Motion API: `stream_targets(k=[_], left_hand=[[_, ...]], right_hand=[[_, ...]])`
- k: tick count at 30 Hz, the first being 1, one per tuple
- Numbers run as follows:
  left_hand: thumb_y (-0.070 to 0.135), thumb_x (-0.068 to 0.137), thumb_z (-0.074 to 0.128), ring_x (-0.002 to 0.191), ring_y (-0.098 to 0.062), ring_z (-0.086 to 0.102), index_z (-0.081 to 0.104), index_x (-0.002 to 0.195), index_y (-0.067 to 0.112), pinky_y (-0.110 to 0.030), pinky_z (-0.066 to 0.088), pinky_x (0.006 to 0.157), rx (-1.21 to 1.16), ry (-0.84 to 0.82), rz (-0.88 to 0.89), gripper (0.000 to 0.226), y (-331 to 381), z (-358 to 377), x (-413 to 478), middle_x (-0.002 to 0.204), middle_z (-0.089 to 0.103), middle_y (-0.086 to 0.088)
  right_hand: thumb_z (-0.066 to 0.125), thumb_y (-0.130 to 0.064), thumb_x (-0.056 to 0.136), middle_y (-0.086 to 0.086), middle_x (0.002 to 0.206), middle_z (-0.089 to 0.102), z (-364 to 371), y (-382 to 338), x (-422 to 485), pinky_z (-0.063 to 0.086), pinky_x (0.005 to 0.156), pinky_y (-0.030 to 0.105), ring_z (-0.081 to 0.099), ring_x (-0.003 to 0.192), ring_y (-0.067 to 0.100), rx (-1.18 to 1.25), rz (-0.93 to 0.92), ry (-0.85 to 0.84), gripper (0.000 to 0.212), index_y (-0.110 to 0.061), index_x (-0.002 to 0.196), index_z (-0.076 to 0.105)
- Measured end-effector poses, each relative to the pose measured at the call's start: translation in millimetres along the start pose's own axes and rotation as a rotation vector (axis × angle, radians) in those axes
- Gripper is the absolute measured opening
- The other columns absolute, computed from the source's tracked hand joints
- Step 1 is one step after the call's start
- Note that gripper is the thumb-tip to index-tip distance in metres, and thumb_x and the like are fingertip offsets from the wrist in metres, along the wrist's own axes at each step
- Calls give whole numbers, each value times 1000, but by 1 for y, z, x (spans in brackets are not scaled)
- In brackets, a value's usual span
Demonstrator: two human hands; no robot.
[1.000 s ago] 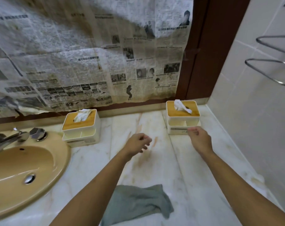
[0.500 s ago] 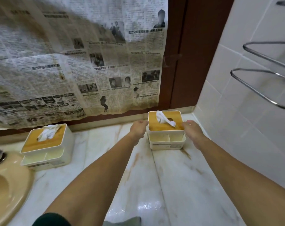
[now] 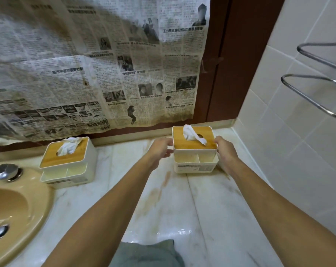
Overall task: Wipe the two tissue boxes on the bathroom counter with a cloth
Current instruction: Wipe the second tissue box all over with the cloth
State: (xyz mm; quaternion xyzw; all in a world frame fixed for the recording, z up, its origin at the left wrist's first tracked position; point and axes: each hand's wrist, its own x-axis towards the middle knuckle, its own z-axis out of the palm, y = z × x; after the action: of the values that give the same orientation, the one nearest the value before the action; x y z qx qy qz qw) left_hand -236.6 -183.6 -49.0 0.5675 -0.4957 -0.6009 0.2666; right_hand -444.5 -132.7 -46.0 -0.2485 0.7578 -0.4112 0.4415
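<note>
Marble tabletop (image 3: 211, 209), white w/ brownish streaks, runs to a back wall covered by yellowed newspaper (image 3: 86, 64); dark brown frame (image 3: 230, 64) to the right of the paper, then a pale tiled wall (image 3: 288, 132) w/ a chrome towel rack (image 3: 317, 89).

Right tissue box (image 3: 194, 159) sits near the back right corner of the tabletop, close to the tiled wall. White body, wood-look lid, front compartments open toward the camera, label strip along the bottom front. White tissue (image 3: 192, 134) sticks up thru the lid slot and flops to the right.

Left hand (image 3: 159, 151) clamps the box's left side, fingers curled vs. the wall, thumb at the upper rim. Right hand (image 3: 225, 151) does the same on the right side, fingertips at the lid edge. Box is squeezed btwn both hands; can't tell if it's off the tabletop or resting on it.

Left tissue box (image 3: 67, 162), same type, stands well apart to the left, near the back wall and just beside the sink rim, turned at a slight angle. Crumpled tissue (image 3: 69, 146) pokes out of its lid. No hand on it.

Grey-green cloth (image 3: 149, 253) lies bunched at the near edge of the tabletop, btwn the two forearms, partly cut off by the frame bottom. Neither hand touches it.

Tan sink (image 3: 13, 209) fills the lower left, w/ a chrome drain (image 3: 0, 231) and a chrome tap knob (image 3: 7, 170) at its back rim.
</note>
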Motion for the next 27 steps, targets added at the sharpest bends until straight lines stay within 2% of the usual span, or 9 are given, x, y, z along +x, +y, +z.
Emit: stream_targets(k=[2,7,10,14,17,21,24,27], left_hand=[[30,96,47,93,-21,66,73,111,18,-31,50,85,6,9,28,32,-4,-24,-17,121,65,-5],[29,98,46,95,-23,68,73,111,18,-38,51,94,-4,86,56,32,-30,-80,-72,122,66,-7],[27,99,44,99,-26,69,71,112,18,-39,52,95,-17,123,19,31,-55,-111,-108,121,67,-6],[22,101,43,99,-25,68,71,102,24,-37,53,94,-27,166,-11,28,-82,-140,-147,114,68,-3],[20,102,40,100,-24,68,68,106,24,-36,54,93,-18,193,-23,28,-99,-156,-167,114,68,-1],[16,101,40,101,-27,68,69,105,20,-38,53,93,-29,219,-30,30,-111,-168,-180,112,70,-3],[16,101,39,101,-27,67,67,113,16,-39,54,93,-32,230,-56,30,-119,-172,-181,116,67,-4],[16,101,39,104,-28,66,65,122,13,-38,55,90,-31,223,-83,33,-126,-175,-180,121,65,-6]], right_hand=[[42,-35,93,7,92,57,11,-1,-19,39,78,39,53,88,24,-43,-37,-13,28,-12,86,56],[42,-31,95,9,105,63,45,11,-67,43,91,40,57,103,28,-123,-105,-116,37,-5,105,66],[45,-39,86,7,104,69,69,26,-95,47,98,47,61,102,27,-189,-122,-193,39,-10,98,69],[45,-30,93,11,107,68,94,45,-130,45,98,47,60,106,31,-242,-164,-275,36,-4,100,68],[43,-25,97,7,107,67,107,55,-152,45,98,44,59,103,26,-245,-183,-325,34,-4,104,68],[42,-23,97,9,111,65,119,65,-164,43,101,46,57,111,29,-254,-200,-356,34,-1,105,66],[38,-22,98,13,113,63,125,70,-166,42,102,48,55,116,32,-274,-222,-348,37,2,112,63],[36,-22,100,5,106,61,128,72,-168,43,101,45,56,115,28,-287,-232,-355,39,-1,116,63]])
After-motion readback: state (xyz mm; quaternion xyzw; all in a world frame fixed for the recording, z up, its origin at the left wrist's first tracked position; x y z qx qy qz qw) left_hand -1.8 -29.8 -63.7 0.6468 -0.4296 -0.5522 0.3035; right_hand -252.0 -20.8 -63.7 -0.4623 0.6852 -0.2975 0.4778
